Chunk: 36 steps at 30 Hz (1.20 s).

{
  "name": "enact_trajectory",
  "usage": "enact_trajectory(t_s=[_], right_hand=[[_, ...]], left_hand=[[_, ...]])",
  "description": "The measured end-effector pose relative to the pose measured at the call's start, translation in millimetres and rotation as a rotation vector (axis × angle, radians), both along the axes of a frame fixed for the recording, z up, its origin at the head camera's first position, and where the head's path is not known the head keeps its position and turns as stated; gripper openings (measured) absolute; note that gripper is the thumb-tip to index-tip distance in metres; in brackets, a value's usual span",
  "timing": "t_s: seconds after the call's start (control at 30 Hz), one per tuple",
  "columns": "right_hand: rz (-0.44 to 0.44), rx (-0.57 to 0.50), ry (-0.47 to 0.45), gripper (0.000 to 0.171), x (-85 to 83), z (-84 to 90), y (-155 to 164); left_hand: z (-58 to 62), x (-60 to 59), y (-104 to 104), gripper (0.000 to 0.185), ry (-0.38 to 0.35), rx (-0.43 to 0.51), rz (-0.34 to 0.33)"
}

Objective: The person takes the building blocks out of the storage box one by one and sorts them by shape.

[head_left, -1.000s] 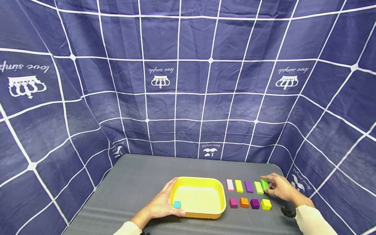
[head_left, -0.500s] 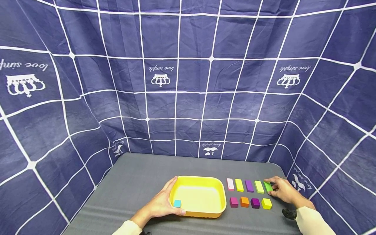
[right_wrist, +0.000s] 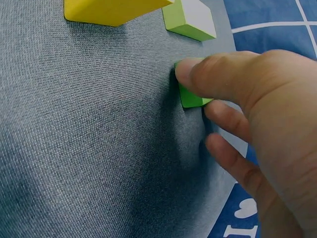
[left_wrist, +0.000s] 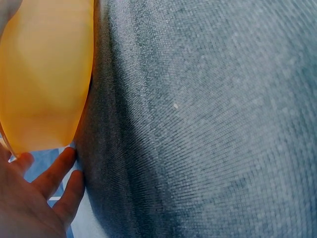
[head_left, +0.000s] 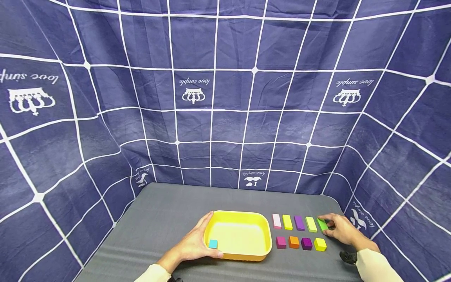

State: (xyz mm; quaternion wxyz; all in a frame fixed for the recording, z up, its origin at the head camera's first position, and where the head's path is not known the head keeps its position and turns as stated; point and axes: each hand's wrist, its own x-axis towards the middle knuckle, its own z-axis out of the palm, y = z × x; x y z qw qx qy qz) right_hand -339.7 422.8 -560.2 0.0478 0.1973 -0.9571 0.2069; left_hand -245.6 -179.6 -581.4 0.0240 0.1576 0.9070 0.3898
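Observation:
My left hand [head_left: 194, 243] holds the left end of a yellow plastic tray [head_left: 262, 257], thumb along the near wall and fingers at the far corner. Inside the tray, by that hand, sits a light blue cube [head_left: 213, 244]. My right hand [head_left: 342, 231] pinches a green rectangular block [head_left: 322, 224] at the right end of the back row. In the right wrist view the thumb covers part of this green block [right_wrist: 190, 98], which is down on the cloth. Just left of it lies a light green block [head_left: 311, 224], apart from the fingers.
Further left in the back row lie a purple block [head_left: 299, 223], a yellow block [head_left: 287, 222] and a pink block [head_left: 276, 221]. The front row has a magenta cube [head_left: 280, 242], an orange cube [head_left: 294, 242], a dark purple cube [head_left: 306, 243] and a yellow cube [head_left: 320, 244]. Blue curtains surround the grey table.
My right hand has moved slightly right and lowered the green block from a tilt against the light green block to lie flat beside it. The left hand stays on the tray.

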Motion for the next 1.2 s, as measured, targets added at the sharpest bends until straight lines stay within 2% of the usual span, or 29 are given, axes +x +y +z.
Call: enact_trajectory(t_s=[0.2, 0.4, 0.53, 0.77, 1.2], right_hand=[[-0.015, -0.015, 0.063, 0.061, 4.1, -1.5, -3], [-0.025, -0.009, 0.224, 0.051, 8.2, 3.7, -19], [-0.036, 0.004, 0.275, 0.044, 12.5, 15.1, -34], [-0.002, 0.027, 0.286, 0.035, 22.9, 37.5, -64], [0.111, 0.080, 0.308, 0.030, 40.2, 59.0, -131]], left_hand=[[0.9, -0.3, 0, 0.150, -0.002, -0.002, -0.003], [2.7, 0.2, 0, 0.150, 0.019, -0.011, -0.004], [1.5, 1.1, 0, 0.151, 0.009, -0.015, -0.002], [-0.4, -0.4, 1, 0.151, 0.013, -0.010, -0.005], [0.8, -1.1, 2, 0.152, 0.009, -0.004, 0.001]])
